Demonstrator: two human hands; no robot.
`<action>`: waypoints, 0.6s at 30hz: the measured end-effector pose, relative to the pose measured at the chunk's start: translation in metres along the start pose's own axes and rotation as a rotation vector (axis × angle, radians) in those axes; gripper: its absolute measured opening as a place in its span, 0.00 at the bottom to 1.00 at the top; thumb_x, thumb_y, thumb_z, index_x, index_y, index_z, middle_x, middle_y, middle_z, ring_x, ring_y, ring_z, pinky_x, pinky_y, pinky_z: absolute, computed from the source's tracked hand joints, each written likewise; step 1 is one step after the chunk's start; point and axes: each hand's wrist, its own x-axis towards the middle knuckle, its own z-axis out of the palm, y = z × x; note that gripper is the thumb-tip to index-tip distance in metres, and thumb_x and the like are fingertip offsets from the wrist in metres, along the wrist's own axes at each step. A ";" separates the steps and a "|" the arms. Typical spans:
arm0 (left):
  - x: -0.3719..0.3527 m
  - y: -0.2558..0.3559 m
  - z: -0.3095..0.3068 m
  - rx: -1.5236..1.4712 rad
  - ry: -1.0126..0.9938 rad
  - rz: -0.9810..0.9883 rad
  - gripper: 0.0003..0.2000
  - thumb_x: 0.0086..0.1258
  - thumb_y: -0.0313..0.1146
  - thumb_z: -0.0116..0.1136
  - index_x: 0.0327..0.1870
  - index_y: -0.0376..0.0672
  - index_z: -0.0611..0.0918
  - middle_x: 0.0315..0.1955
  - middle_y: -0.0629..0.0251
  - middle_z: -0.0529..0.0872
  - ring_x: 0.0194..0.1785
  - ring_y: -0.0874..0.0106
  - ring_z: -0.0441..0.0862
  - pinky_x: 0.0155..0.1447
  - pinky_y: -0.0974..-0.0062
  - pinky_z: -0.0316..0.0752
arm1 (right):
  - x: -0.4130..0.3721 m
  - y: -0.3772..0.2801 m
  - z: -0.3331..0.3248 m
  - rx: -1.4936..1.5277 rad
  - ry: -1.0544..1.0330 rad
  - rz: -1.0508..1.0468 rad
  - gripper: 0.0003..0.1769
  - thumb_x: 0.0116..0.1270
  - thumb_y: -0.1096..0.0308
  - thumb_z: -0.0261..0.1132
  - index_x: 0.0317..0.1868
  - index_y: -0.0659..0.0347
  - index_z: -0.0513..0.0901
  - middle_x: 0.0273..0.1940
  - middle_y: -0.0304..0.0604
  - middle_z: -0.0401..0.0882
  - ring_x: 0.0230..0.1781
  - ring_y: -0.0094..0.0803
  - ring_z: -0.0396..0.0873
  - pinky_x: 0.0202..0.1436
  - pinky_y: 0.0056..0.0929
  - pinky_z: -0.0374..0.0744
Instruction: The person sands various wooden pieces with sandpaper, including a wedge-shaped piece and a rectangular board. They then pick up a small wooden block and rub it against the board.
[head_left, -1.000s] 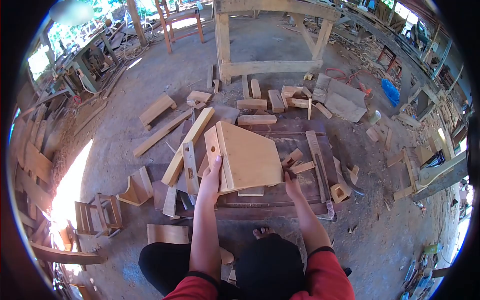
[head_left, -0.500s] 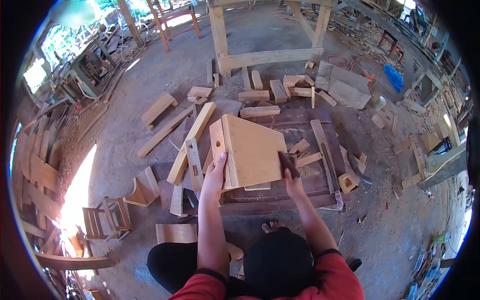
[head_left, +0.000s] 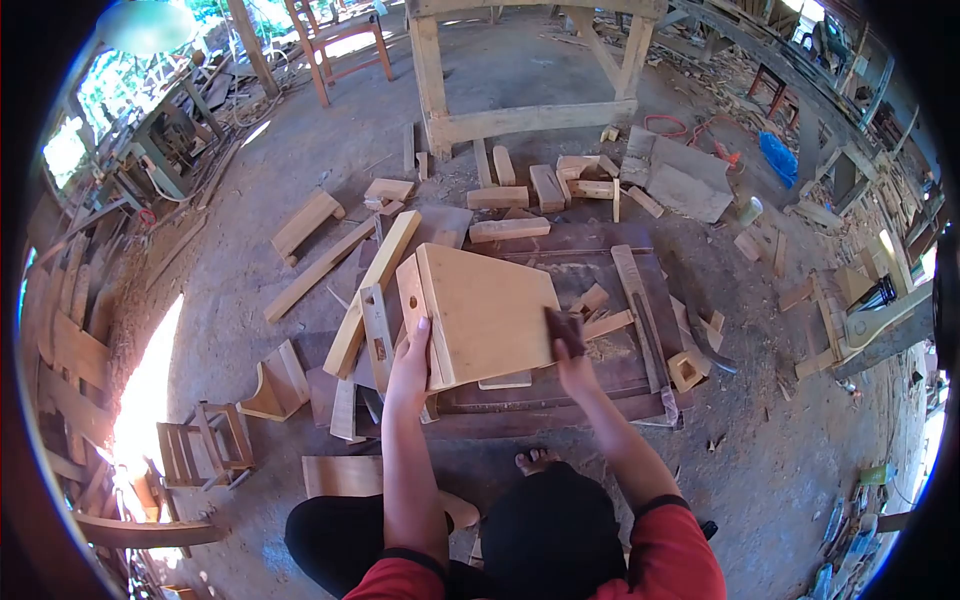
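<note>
Your left hand (head_left: pixel 410 365) grips the pale, tapered, smooth-faced wooden box (head_left: pixel 488 315) by its narrow left side, thumb just below the round hole (head_left: pixel 413 303). Your right hand (head_left: pixel 574 370) is closed about a dark brown, flat, flexible-looking piece (head_left: pixel 565 333) at the box's right edge. The box lies over the middle of the dark red-brown wooden panel (head_left: pixel 560 407) on the ground. It should handle as stiff and moderately light, its smooth faces perhaps slippery, its corners liable to dent; the left side and lower edge look the surest holds. Across the panel's left edge slants a long, pale, square-section wooden beam (head_left: pixel 375 295); near its right edge sits a small wooden block with a square hole (head_left: pixel 686 370). Beyond the far edge stands a rough grey-brown timber frame (head_left: pixel 540 122). Hidden are your left fingers behind the box, its underside, and whatever supports it from below. The right fingertips are blurred, and the dark piece's material is uncertain.
</note>
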 end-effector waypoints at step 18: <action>-0.008 0.017 0.014 0.138 0.079 0.011 0.28 0.66 0.49 0.48 0.53 0.28 0.68 0.41 0.57 0.79 0.43 0.74 0.77 0.47 0.78 0.70 | 0.032 -0.066 0.009 0.211 -0.125 0.046 0.22 0.69 0.58 0.46 0.54 0.66 0.70 0.51 0.45 0.72 0.55 0.32 0.66 0.59 0.28 0.61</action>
